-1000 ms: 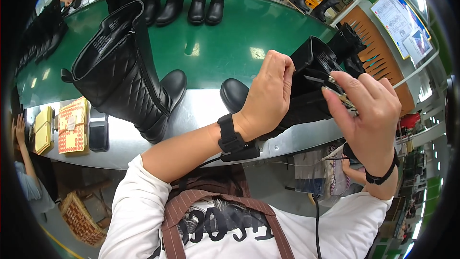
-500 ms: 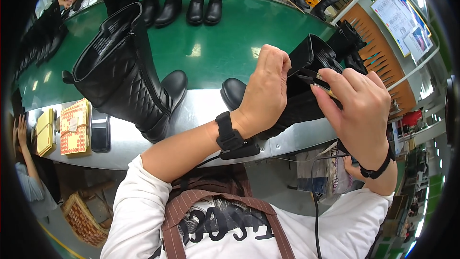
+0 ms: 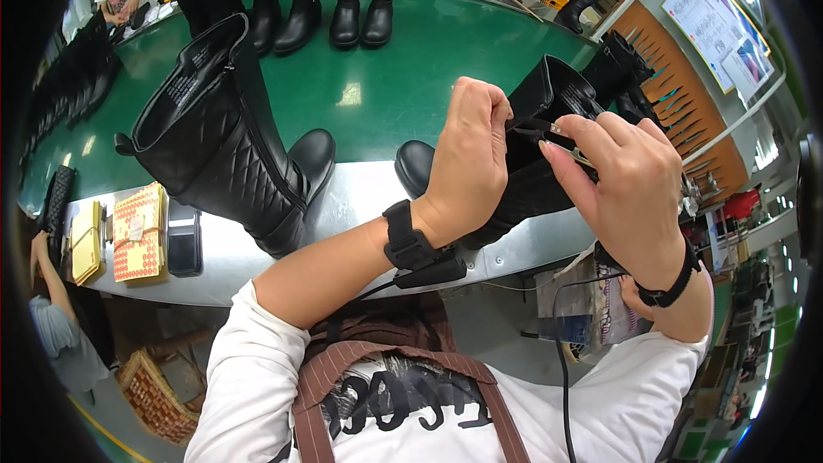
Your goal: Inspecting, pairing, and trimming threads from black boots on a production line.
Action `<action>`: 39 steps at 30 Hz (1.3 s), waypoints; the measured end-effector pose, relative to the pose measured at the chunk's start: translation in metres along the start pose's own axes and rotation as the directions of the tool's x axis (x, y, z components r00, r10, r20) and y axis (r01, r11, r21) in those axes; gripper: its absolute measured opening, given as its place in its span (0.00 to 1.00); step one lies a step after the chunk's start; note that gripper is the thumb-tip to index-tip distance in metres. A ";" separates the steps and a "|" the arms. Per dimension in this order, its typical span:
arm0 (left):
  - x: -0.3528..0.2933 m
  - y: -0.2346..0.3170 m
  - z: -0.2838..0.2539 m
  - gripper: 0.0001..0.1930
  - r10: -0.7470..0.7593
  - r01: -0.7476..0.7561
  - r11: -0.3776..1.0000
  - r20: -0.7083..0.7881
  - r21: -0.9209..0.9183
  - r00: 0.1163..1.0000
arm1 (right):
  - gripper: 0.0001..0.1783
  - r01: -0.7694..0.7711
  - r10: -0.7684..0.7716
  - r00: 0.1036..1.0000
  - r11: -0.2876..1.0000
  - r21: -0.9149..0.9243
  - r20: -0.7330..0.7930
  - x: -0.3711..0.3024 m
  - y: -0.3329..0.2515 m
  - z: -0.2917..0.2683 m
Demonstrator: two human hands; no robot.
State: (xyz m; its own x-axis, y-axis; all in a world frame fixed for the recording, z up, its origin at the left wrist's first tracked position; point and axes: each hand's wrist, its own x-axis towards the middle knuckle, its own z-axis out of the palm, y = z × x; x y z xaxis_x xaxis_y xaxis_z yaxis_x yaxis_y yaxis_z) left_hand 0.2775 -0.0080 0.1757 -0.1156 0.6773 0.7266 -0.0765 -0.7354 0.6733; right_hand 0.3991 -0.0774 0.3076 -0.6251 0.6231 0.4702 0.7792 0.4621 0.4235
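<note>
Both hands (image 3: 549,163) pinch black boot's (image 3: 531,180) top edge

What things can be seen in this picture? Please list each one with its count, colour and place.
tall quilted boot: one, black, upright on the metal ledge, left
boot in hand: one, black, on the ledge, at the person's fingers
small tool: one, dark and thin, between both hands at the boot top
boots at rear: several, black, far side of the green belt
flat packets: a few, yellow and orange, left end of the ledge
wicker basket: one, brown, under the ledge
left hand: pinching at the boot top, black wristband
right hand: holding the tool, black wristband
</note>
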 end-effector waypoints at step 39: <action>-0.036 0.061 -0.023 0.25 0.064 -0.227 0.962 0.682 0.151 0.728 | 0.40 -0.263 0.570 0.797 0.624 0.736 -0.198 -0.088 0.060 0.067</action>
State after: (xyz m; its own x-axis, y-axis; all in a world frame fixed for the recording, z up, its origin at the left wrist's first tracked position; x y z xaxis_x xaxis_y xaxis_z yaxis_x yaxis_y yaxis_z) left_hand 0.2543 -0.0778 0.1880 0.5868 0.4610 0.6657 0.1026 -0.8578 0.5036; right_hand 0.5034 -0.0622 0.2400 -0.0633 0.6355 0.7695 0.6847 0.5886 -0.4298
